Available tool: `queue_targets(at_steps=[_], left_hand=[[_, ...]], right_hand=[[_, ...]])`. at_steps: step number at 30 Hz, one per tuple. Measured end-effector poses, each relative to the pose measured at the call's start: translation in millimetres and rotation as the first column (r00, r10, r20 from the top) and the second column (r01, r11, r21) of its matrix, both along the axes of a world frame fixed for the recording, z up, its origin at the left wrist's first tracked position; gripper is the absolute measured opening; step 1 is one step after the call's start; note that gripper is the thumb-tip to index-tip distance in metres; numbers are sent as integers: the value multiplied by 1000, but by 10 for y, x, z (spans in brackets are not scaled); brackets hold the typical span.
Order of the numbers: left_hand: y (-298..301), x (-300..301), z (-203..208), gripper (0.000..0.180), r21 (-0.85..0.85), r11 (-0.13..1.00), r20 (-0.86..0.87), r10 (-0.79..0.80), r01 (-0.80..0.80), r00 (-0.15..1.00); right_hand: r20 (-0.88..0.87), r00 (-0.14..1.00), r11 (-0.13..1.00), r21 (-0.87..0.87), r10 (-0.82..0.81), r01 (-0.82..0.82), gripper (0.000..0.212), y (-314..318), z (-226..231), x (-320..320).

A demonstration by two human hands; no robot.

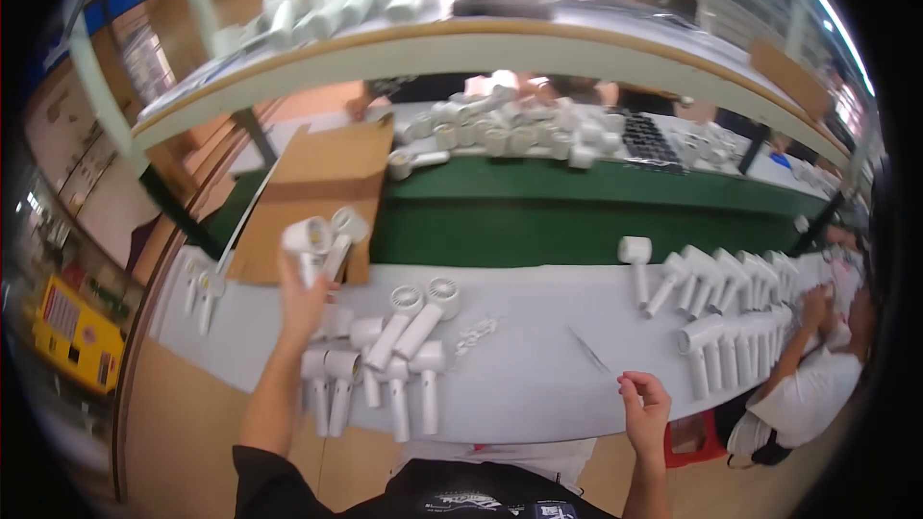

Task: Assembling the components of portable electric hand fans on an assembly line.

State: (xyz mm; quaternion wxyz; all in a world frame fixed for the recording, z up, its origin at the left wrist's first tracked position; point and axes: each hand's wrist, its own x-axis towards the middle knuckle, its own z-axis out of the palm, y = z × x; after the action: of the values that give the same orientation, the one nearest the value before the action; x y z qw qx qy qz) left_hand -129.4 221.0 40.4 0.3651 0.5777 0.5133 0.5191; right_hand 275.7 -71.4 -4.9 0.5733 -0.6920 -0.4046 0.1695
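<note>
White handheld device (305, 235), in left grip (302, 296); right grip (646, 406), near thin tool (587, 349)

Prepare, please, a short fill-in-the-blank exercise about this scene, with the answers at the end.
The fan-like device held by the left hand is coloured ____.
The cardboard sheet is coloured ____.
The thin tool lies nearer to the right hand than to the ____ hand.
Missing words: white; brown; left.

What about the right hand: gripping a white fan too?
No, the left hand holds a white fan, but the right hand has none.
</note>
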Motion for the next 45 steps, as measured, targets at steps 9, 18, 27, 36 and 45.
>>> queue_targets(at_steps=[9, 18, 27, 36, 45], left_hand=[[1755, -812, -908, 81, 215, 972, -466, 187, -94, 865], [1992, -772, -968, 67, 34, 999, -360, -19, 33, 933], [1227, -695, -389, 61, 227, 932, -414, -169, 281, 895], [-1201, 157, -108, 48, -97, 873, -247, -487, 478, 838], [-1955, 2009, -651, 43, -430, 663, 610, -287, 613, 739]], right_hand=[[290, 917, 944, -104, -274, 314, 18, -556, -173, 429], [798, 601, 837, -299, -44, 458, 20, -322, -616, 754], [766, 590, 738, -240, -255, 630, 27, -81, -544, 1199], [380, 883, 905, -208, -275, 372, 43, -53, -503, 823], [439, 867, 965, -8, 238, -261, 47, 365, -8, -1029]])
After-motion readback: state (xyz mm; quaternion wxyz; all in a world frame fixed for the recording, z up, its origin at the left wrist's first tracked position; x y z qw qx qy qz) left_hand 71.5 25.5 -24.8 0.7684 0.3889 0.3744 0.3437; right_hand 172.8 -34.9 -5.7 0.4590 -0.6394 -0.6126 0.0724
